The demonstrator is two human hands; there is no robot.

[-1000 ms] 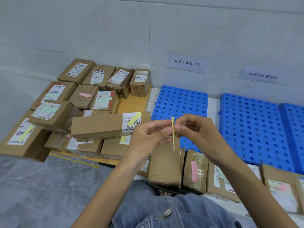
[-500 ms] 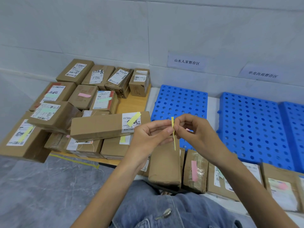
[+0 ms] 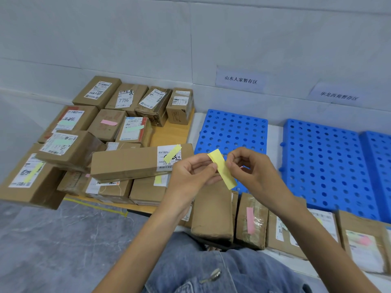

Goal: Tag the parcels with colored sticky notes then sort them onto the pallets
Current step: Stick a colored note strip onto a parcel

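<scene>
Left hand (image 3: 191, 176) on yellow sticky note (image 3: 222, 169)

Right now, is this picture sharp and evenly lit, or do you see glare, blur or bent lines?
Head view: the light is soft and even, with no hard shadows; the yellow note is sharp; there is faint glare on the taped parcel; the right wall sign is slightly soft; the wall seam bends toward the frame edge, a wide-angle effect.
</scene>
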